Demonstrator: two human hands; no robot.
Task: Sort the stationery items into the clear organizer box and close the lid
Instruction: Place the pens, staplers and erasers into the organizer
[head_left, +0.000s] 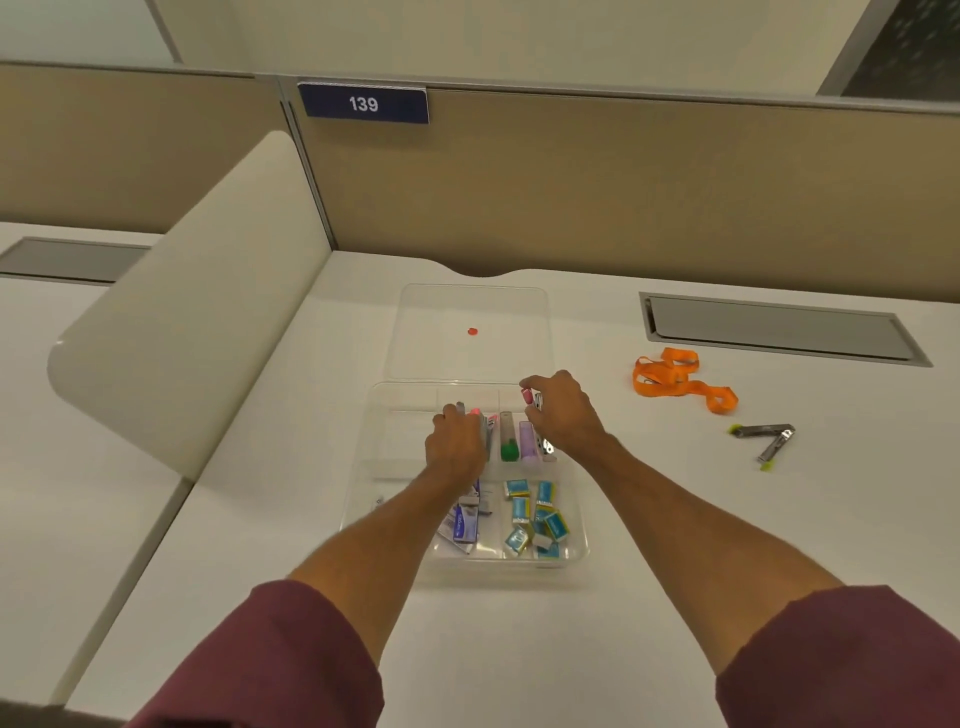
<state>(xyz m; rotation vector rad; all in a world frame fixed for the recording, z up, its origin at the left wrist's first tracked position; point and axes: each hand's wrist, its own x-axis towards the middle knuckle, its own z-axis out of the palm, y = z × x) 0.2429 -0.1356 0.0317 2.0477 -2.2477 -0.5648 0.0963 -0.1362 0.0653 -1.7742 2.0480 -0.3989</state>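
A clear organizer box (363, 499) lies open on the white desk, its clear lid (467, 306) flat behind it with a small red dot on it. My left hand (457, 441) rests in the middle row on several staplers (488, 431). My right hand (561, 410) hovers over the same row, pinching a small pink-capped metal item (530, 397). A green item (510, 449) and a purple stapler (529, 441) lie between the hands. Teal eraser packs (535, 519) fill the front right compartment. Staple boxes (465, 522) lie in the front middle one.
An orange lanyard (680, 382) and two metal nail clippers (766, 439) lie on the desk to the right. A grey cable hatch (779, 327) is behind them. A cream divider panel (197, 312) rises on the left. Partition walls close the back.
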